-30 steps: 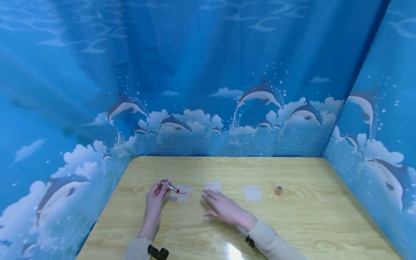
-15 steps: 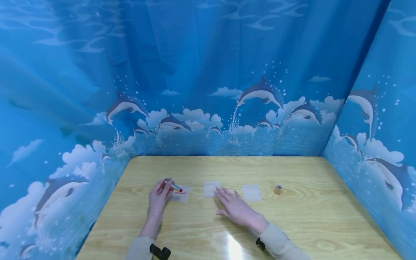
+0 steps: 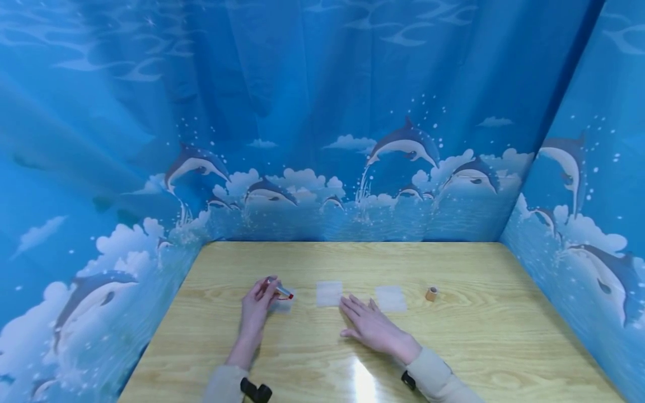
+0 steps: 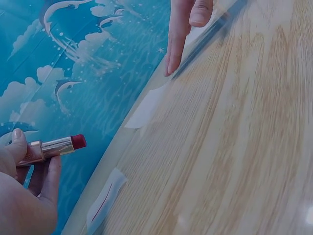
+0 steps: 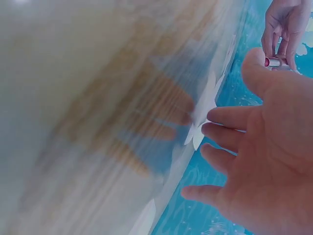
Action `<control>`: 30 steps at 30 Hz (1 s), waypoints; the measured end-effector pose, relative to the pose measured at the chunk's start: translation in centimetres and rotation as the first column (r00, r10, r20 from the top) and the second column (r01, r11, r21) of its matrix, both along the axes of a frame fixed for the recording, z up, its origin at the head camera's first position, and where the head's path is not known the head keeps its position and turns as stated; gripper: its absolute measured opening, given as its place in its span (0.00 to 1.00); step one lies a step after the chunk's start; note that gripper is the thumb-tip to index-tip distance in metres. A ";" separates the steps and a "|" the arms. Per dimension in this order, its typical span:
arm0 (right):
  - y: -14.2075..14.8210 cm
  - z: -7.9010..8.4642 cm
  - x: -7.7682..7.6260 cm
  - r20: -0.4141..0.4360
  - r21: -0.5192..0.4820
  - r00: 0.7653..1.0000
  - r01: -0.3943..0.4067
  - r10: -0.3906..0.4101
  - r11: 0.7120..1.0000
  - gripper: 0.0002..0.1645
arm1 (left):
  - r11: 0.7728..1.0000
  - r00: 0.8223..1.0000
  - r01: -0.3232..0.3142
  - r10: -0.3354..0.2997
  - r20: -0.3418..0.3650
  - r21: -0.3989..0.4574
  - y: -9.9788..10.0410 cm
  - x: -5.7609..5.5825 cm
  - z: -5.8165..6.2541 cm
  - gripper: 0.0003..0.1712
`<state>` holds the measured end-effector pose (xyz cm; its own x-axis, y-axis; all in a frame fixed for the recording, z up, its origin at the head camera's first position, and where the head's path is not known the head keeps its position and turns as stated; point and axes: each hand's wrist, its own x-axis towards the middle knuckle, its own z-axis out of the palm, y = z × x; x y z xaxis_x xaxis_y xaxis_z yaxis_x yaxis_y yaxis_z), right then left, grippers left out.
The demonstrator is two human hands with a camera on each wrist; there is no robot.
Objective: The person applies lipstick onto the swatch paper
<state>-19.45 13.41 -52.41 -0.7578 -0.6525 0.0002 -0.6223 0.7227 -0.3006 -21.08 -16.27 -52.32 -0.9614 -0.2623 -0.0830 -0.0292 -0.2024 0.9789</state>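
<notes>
My left hand (image 3: 258, 302) pinches an uncapped lipstick (image 4: 57, 147) with a red tip and a shiny metal tube. In the head view it overlaps the left white paper square (image 3: 283, 306), its tip pointing right; the left wrist view shows a red line (image 4: 101, 204) on that paper. My right hand (image 3: 375, 326), fingers straight and palm down, is low over the table with fingertips by the near right corner of the middle paper square (image 3: 329, 294). Its palm faces the camera in the right wrist view, holding nothing.
A third paper square (image 3: 391, 299) lies to the right of the middle one. Farther right on the wooden table (image 3: 504, 336) stands a small copper-coloured cap (image 3: 431, 294). A blue curtain (image 3: 312, 112) printed with dolphins encloses the back and sides.
My left hand has shifted right with the lipstick, from the left part of its paper toward the right edge. My right hand has moved right and nearer, off the middle paper.
</notes>
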 end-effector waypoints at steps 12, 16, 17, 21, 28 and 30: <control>0.1 0.3 0.0 0.011 0.046 1.000 0.005 -0.005 0.999 0.42 | 0.999 1.000 0.026 -0.026 0.011 -0.035 1.5 -0.6 0.4 0.28; 0.1 0.2 0.0 0.019 0.038 1.000 0.010 -0.011 0.999 0.42 | 0.997 0.999 0.035 -0.034 0.006 -0.067 1.9 -0.9 0.6 0.28; 0.1 0.2 0.0 0.022 0.038 1.000 0.012 -0.012 0.999 0.42 | 0.997 0.999 0.033 -0.033 0.009 -0.075 2.0 -1.0 0.6 0.28; 0.0 0.0 0.0 0.025 0.039 0.999 0.018 -0.019 0.999 0.43 | 0.996 0.999 0.038 -0.036 0.019 -0.085 2.6 -1.4 0.9 0.27; -0.1 0.1 0.0 0.016 0.044 1.000 0.016 -0.017 0.999 0.44 | 0.995 0.999 0.051 -0.052 -0.010 -0.083 3.5 -2.1 0.9 0.25; -0.2 0.0 -0.1 0.016 0.048 1.000 0.015 -0.016 0.999 0.44 | 0.994 0.998 0.061 -0.063 -0.024 -0.087 3.7 -2.2 0.9 0.25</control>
<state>-19.51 13.26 -52.41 -0.7676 -0.6395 -0.0433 -0.6061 0.7461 -0.2756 -23.25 -12.52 -51.45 -0.9776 -0.2071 -0.0366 -0.0127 -0.1155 0.9932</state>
